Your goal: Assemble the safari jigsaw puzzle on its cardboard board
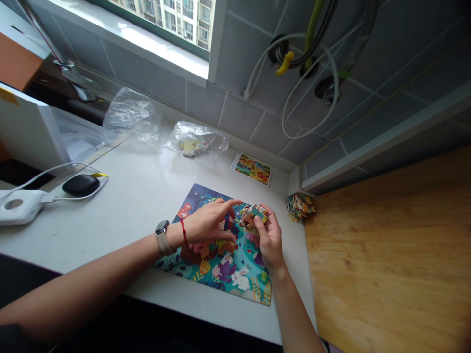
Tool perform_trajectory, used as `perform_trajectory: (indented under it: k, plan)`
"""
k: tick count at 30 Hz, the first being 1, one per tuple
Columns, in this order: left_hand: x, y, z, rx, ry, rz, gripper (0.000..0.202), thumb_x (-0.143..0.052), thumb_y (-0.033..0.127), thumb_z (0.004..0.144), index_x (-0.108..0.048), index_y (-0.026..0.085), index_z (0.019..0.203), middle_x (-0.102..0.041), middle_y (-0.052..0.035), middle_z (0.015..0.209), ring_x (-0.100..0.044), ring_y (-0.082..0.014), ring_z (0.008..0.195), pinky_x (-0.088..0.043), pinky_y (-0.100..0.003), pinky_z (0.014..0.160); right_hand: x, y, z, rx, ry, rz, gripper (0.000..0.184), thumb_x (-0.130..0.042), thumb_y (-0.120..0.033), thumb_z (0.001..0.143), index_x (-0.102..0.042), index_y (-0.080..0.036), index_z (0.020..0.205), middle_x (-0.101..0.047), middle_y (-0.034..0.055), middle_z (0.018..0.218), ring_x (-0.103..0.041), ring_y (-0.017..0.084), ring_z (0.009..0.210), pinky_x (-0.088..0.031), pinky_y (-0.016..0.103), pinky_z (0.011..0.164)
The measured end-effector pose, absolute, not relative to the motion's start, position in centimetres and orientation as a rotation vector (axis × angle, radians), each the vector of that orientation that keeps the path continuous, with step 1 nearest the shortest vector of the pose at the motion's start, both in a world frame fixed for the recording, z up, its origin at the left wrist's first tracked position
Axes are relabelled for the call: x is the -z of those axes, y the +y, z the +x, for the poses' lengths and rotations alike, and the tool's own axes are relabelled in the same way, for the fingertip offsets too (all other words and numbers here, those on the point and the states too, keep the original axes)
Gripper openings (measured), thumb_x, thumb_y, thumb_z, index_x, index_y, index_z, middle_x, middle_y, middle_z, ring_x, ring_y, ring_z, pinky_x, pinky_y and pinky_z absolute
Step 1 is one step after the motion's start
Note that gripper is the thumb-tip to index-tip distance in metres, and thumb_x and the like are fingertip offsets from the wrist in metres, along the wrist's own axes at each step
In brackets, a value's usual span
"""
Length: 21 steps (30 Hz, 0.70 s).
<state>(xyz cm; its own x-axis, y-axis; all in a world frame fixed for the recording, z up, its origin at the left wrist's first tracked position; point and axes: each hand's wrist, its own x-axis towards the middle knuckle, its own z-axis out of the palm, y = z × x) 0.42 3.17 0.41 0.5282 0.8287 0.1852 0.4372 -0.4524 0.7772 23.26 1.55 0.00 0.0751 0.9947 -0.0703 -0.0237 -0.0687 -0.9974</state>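
A colourful jigsaw puzzle (239, 279) with animals and plants lies flat on the white countertop. My right hand (270, 238) grips a small stack of jigsaw pieces (253, 215) above the puzzle's upper right part, thumb on top. Over the middle of the puzzle, my left hand (209, 220) has thumb and index finger spread apart, fingertips just left of the stack, with nothing visible between them. A watch and a red cord circle my left wrist. Both hands and forearms hide parts of the puzzle.
Behind the puzzle are a picture card (252, 168), a clear bag with pieces (196, 142) and another crumpled plastic bag (132, 115). A pile of puzzle pieces (300, 207) sits at the right edge beside a wooden board (386, 250). A power strip (25, 206) and black device (81, 185) lie left.
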Motion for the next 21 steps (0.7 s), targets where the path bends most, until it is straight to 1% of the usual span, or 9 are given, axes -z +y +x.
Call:
perform_trajectory:
  k: [3, 6, 9, 11, 13, 15, 17, 19, 21]
  plan:
    - [0.3, 3.0, 0.4, -0.65, 0.941, 2.223, 0.123, -0.097, 0.046, 0.066, -0.029, 0.016, 0.163, -0.065, -0.02, 0.137, -0.06, -0.0388, 0.126, -0.047, -0.053, 0.108, 0.3, 1.9, 23.8, -1.245, -0.977, -1.291, 0.058, -0.077, -0.051, 0.09, -0.058, -0.028, 0.14, -0.08, 0.0059, 0.108, -0.077, 0.022, 0.079, -0.062, 0.031, 0.062]
    - [0.6, 2.6, 0.5, -0.573, 0.87, 2.318, 0.128, -0.1, 0.038, 0.06, -0.029, 0.017, 0.163, -0.061, -0.0214, 0.142, -0.055, -0.0427, 0.133, -0.044, -0.057, 0.111, 0.6, 2.4, 24.1, -1.164, -0.879, -1.264, 0.059, -0.077, -0.049, 0.09, -0.056, -0.03, 0.142, -0.079, 0.0048, 0.113, -0.078, 0.021, 0.089, -0.063, 0.032, 0.073]
    - [0.2, 2.4, 0.5, -0.528, 0.822, 2.339, 0.11, -0.099, 0.031, 0.063, -0.042, 0.022, 0.156, -0.066, -0.0164, 0.134, -0.06, -0.0394, 0.127, -0.048, -0.052, 0.107, 0.8, 2.8, 24.3, -1.11, -0.847, -1.273, 0.061, -0.079, -0.047, 0.088, -0.057, -0.03, 0.143, -0.078, 0.0049, 0.117, -0.078, 0.021, 0.096, -0.063, 0.035, 0.083]
    - [-0.2, 2.4, 0.5, -0.525, 0.819, 2.357, 0.097, -0.099, 0.028, 0.066, -0.049, 0.021, 0.149, -0.068, -0.0142, 0.126, -0.064, -0.0362, 0.118, -0.051, -0.048, 0.102, 0.7, 2.9, 24.3, -1.127, -0.834, -1.27, 0.061, -0.08, -0.047, 0.088, -0.057, -0.03, 0.142, -0.078, 0.0052, 0.117, -0.079, 0.021, 0.096, -0.063, 0.035, 0.085]
    - [-0.4, 2.3, 0.7, -0.558, 0.828, 2.382, 0.081, -0.094, 0.025, 0.073, -0.054, 0.02, 0.143, -0.068, -0.012, 0.12, -0.066, -0.0321, 0.11, -0.054, -0.042, 0.095, 0.6, 2.9, 24.2, -1.149, -0.826, -1.254, 0.06, -0.08, -0.046, 0.087, -0.058, -0.029, 0.14, -0.079, 0.0055, 0.118, -0.079, 0.022, 0.097, -0.063, 0.035, 0.085]
    - [-0.4, 2.3, 0.9, -0.616, 0.85, 2.375, 0.061, -0.084, 0.022, 0.085, -0.057, 0.021, 0.14, -0.067, -0.0094, 0.116, -0.068, -0.0259, 0.101, -0.056, -0.034, 0.086, 0.5, 2.7, 24.1, -1.167, -0.845, -1.251, 0.06, -0.08, -0.047, 0.088, -0.059, -0.028, 0.141, -0.079, 0.0062, 0.118, -0.079, 0.022, 0.096, -0.064, 0.034, 0.083]
    - [-0.2, 2.3, 1.2, -0.706, 0.89, 2.326, 0.042, -0.074, 0.019, 0.095, -0.061, 0.023, 0.135, -0.067, -0.0072, 0.114, -0.069, -0.0206, 0.094, -0.056, -0.029, 0.078, 0.4, 2.4, 24.0, -1.188, -0.909, -1.289, 0.065, -0.079, -0.049, 0.089, -0.057, -0.028, 0.146, -0.079, 0.0072, 0.116, -0.08, 0.024, 0.093, -0.066, 0.033, 0.075]
    - [-0.1, 2.4, 1.3, -0.847, 0.915, 2.242, 0.027, -0.07, 0.02, 0.099, -0.067, 0.023, 0.125, -0.069, -0.0052, 0.109, -0.07, -0.0182, 0.092, -0.056, -0.027, 0.079, 0.4, 2.1, 23.9, -1.194, -1.026, -1.354, 0.071, -0.077, -0.052, 0.09, -0.053, -0.028, 0.152, -0.078, 0.0087, 0.116, -0.08, 0.026, 0.092, -0.066, 0.033, 0.067]
    - [-0.1, 2.6, 1.4, -1.012, 0.91, 2.14, 0.015, -0.069, 0.02, 0.1, -0.071, 0.022, 0.115, -0.072, -0.0035, 0.102, -0.069, -0.0164, 0.09, -0.056, -0.027, 0.082, 0.5, 1.9, 23.9, -1.159, -1.186, -1.388, 0.072, -0.075, -0.053, 0.091, -0.053, -0.028, 0.155, -0.078, 0.0107, 0.12, -0.079, 0.029, 0.097, -0.068, 0.037, 0.071]
